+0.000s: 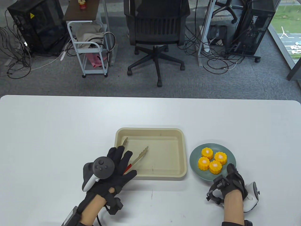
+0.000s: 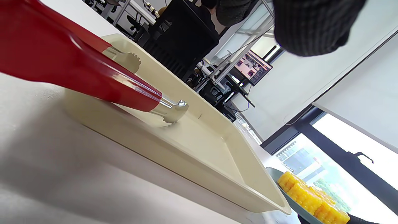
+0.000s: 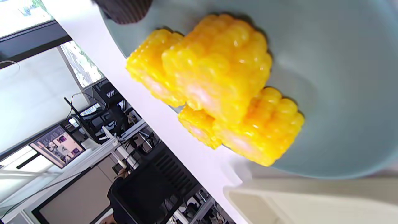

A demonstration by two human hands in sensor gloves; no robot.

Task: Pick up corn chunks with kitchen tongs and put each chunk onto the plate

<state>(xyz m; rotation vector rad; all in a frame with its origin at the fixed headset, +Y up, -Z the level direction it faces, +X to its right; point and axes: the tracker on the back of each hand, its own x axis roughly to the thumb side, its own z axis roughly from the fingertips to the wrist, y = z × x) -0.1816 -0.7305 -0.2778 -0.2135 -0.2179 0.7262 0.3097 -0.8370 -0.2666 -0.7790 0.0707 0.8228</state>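
The left hand [image 1: 110, 168] sits at the lower left of the table view, back upward, with its tracker [image 1: 100, 170] strapped on top. Its fingers [image 1: 118, 154] are stretched out and spread toward the upper right, and the thumb points right. The bare forearm runs down to the bottom edge. The right hand [image 1: 231, 180] sits at the lower right, turned on its side, one finger pointing up the frame and the rest hidden. Its tracker [image 1: 251, 196] faces the frame's right edge.
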